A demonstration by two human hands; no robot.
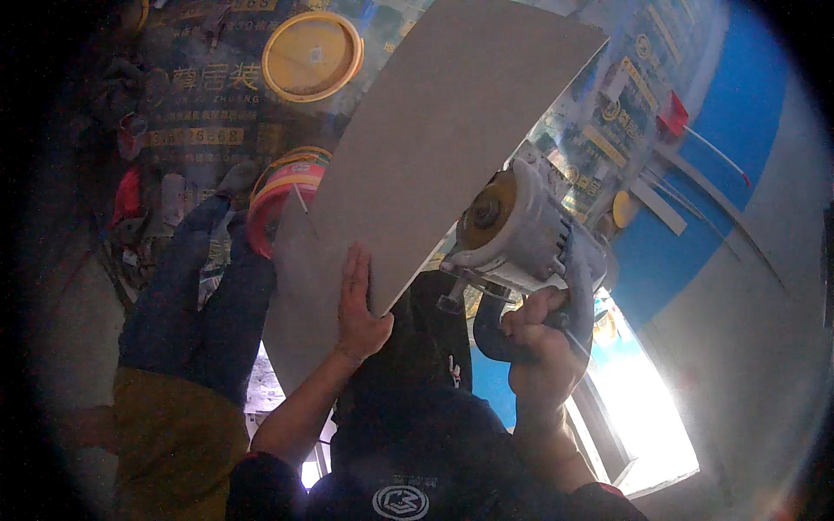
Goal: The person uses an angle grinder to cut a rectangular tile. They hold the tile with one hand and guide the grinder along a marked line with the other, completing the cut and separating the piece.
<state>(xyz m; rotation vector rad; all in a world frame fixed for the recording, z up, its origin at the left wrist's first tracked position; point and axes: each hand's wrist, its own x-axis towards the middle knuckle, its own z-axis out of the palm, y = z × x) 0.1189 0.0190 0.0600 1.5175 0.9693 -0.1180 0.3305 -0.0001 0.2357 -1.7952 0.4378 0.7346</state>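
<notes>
A large grey-beige tile [434, 130] stretches diagonally through the middle, its long right edge straight. My left hand [358, 306] lies on the tile's lower part with fingers extended, its thumb close to the right edge. My right hand [547, 347] is wrapped round the rear handle of a handheld circular tile saw [530, 217]. The saw sits against the tile's right edge, with its round yellowish-brown face turned toward the tile. Where the blade meets the tile cannot be seen from here.
A pink-red bucket [282, 204] stands left of the tile, below a round yellow lid [313, 56]. Printed protective sheeting [208, 95] covers the floor. Another person in blue trousers [195, 295] is at the left. Narrow offcut strips [660, 207] and a red object [671, 115] lie at the right.
</notes>
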